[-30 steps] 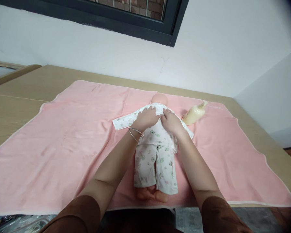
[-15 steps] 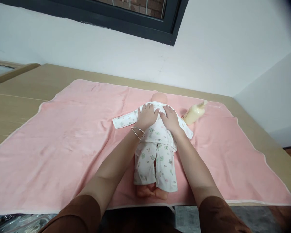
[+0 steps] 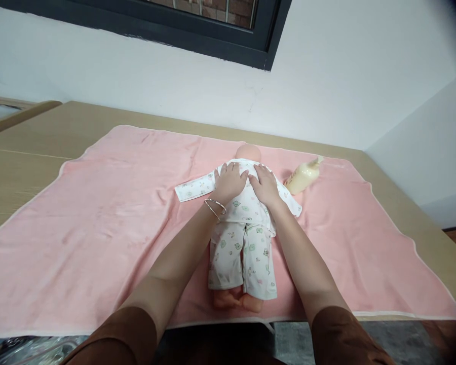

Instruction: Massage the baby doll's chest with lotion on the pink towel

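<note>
A baby doll (image 3: 247, 210) lies stretched out, head away from me, in a white printed top and trousers (image 3: 228, 253). Its bare feet point toward me. My left hand (image 3: 230, 182) rests flat with fingers spread on the left part of its upper body, a bangle around the wrist. On the right part lies my right hand (image 3: 265, 185), its fingers also spread. Neither hand grips anything. Close to the doll's right-side sleeve is a pump bottle of pale yellow lotion (image 3: 303, 177), lying tilted on the pink blanket (image 3: 110, 218).
The blanket covers much of a wooden table (image 3: 91, 114), which stands against a white wall (image 3: 175, 101). Above is a dark window frame (image 3: 213, 38). Clear plastic wrapping (image 3: 41, 350) shows below the table's front edge at the lower left.
Almost nothing differs. Both hands keep their place on the doll, and the whole view has shifted very slightly.
</note>
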A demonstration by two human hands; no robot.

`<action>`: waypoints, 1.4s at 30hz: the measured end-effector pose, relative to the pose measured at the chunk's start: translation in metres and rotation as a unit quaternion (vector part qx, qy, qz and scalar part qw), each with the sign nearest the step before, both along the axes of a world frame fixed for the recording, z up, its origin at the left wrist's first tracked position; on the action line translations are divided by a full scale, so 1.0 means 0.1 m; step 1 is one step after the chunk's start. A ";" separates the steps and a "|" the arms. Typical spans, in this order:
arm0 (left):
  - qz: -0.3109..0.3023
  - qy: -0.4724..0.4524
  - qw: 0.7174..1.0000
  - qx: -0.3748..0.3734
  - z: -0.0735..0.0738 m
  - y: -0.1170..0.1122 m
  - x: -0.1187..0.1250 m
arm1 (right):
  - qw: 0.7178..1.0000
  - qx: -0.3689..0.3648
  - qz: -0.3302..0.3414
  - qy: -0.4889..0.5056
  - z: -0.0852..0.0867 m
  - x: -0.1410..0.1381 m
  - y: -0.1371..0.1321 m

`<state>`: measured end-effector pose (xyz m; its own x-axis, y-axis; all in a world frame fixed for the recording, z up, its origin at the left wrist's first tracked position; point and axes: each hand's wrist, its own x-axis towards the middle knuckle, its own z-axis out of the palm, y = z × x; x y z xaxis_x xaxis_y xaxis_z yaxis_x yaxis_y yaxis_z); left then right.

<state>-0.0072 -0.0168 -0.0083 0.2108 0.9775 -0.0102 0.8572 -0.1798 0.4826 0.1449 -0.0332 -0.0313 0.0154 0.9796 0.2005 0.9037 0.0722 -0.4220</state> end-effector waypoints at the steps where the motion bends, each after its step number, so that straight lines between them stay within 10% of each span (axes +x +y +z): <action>1: 0.000 -0.001 1.000 -0.001 0.00 0.00 0.00 | 1.000 0.000 0.000 0.001 0.00 0.00 0.00; 16: -0.008 -0.014 1.000 -0.010 0.04 -0.01 -0.04 | 1.000 -0.010 0.002 -0.009 0.03 0.00 0.00; 27: -0.158 0.087 0.983 -0.014 0.48 -0.16 -0.27 | 0.989 -0.085 0.083 -0.084 0.58 -0.18 -0.42; 36: -0.129 0.008 0.992 0.001 0.16 0.09 -0.32 | 0.993 -0.103 0.025 -0.042 0.33 -0.01 -0.16; 42: -0.179 0.117 0.977 -0.004 0.46 -0.13 -0.35 | 0.984 -0.102 0.055 -0.133 0.63 -0.20 -0.46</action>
<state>-0.0420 -0.0302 0.0378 0.5306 0.8409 -0.1066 0.8267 -0.4856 0.2843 0.1246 -0.0792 0.0314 -0.1197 0.9926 -0.0184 0.9756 0.1142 -0.1873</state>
